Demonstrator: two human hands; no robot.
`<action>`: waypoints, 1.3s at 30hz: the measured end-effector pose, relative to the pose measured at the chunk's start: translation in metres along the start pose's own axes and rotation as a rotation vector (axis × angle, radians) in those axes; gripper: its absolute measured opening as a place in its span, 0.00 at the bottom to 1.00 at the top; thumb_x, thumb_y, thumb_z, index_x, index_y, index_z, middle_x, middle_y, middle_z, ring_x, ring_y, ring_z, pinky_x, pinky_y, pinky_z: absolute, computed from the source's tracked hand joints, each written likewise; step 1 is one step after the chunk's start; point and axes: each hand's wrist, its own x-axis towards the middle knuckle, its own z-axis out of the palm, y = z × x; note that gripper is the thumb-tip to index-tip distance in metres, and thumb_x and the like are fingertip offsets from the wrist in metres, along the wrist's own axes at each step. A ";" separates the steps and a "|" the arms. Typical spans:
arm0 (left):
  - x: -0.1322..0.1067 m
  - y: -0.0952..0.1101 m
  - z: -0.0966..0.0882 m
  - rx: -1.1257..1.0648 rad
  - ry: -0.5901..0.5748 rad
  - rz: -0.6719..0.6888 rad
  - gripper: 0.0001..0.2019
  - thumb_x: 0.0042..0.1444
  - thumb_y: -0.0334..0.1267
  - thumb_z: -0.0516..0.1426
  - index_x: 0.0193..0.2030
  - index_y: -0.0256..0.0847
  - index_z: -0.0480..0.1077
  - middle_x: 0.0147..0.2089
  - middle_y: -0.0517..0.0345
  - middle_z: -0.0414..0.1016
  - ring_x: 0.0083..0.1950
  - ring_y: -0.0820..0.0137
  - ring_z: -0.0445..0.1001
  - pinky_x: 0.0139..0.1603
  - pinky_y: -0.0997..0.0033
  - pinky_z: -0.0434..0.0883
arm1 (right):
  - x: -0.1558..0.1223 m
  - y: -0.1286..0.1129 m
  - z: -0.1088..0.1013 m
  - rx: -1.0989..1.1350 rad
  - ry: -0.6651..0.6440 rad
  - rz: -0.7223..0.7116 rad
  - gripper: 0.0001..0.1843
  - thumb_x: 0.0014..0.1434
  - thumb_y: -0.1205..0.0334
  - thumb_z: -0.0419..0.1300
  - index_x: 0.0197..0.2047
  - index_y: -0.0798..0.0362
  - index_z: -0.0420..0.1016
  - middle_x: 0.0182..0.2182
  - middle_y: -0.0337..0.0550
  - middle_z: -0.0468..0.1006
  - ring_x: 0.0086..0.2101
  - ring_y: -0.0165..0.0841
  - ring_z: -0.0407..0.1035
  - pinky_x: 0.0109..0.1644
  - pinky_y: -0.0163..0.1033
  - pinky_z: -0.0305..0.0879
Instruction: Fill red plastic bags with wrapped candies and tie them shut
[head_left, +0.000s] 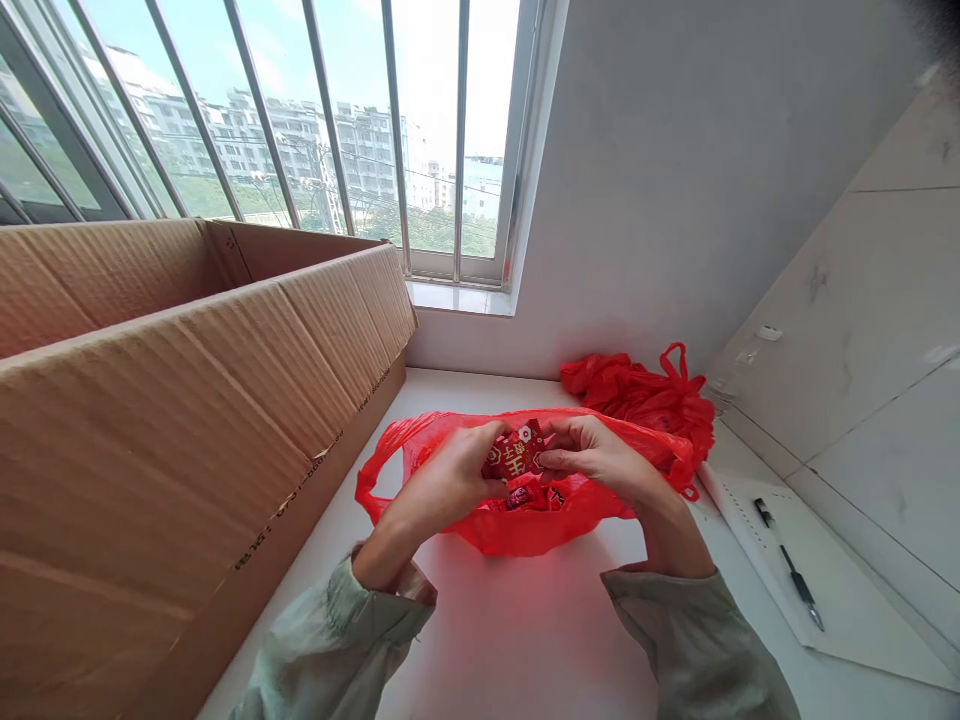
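Between my two hands is a small dark-red box (517, 450) with gold characters and pale flower prints. My left hand (461, 468) grips its left end, with the thumb below and the fingers above. At its right end, my right hand (589, 452) pinches it between thumb and fingers. Both hands are over the mouth of a red plastic bag (517, 535) standing open on the white table. Inside the bag, below the box, lie several red printed packets (529, 495), partly hidden by the box and the bag's front wall.
A large open cardboard box (202, 400) fills the left side. Crumpled red plastic bags (637, 390) lie against the wall at the back right. On the right are a white notebook (847, 600), a pen (801, 588) and its cap (763, 512). A barred window (360, 130) is behind.
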 end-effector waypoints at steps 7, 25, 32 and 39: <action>-0.002 0.000 -0.002 -0.082 -0.069 -0.046 0.13 0.48 0.29 0.61 0.41 0.40 0.67 0.36 0.64 0.67 0.36 0.69 0.64 0.33 0.72 0.60 | -0.003 -0.001 -0.004 -0.013 -0.016 0.025 0.11 0.52 0.61 0.66 0.39 0.56 0.80 0.32 0.44 0.82 0.33 0.32 0.75 0.40 0.38 0.71; 0.003 0.008 0.001 -0.374 -0.087 -0.024 0.06 0.54 0.34 0.60 0.32 0.37 0.66 0.29 0.63 0.67 0.31 0.72 0.66 0.30 0.73 0.62 | -0.009 -0.016 0.000 -0.073 0.156 -0.056 0.11 0.54 0.57 0.66 0.37 0.54 0.78 0.30 0.40 0.79 0.32 0.31 0.73 0.40 0.38 0.68; 0.005 0.012 0.004 -0.426 0.117 0.029 0.10 0.54 0.35 0.62 0.42 0.37 0.69 0.38 0.57 0.75 0.41 0.65 0.74 0.40 0.69 0.71 | -0.007 -0.021 0.015 -0.044 0.048 -0.050 0.20 0.56 0.55 0.67 0.52 0.48 0.76 0.45 0.43 0.80 0.44 0.37 0.74 0.49 0.41 0.70; 0.002 0.015 0.004 -0.249 0.218 0.011 0.10 0.52 0.39 0.65 0.34 0.37 0.69 0.32 0.60 0.76 0.34 0.68 0.73 0.33 0.72 0.69 | -0.002 -0.019 0.020 -0.064 0.053 -0.093 0.18 0.61 0.56 0.60 0.53 0.49 0.76 0.49 0.43 0.79 0.46 0.35 0.72 0.47 0.38 0.69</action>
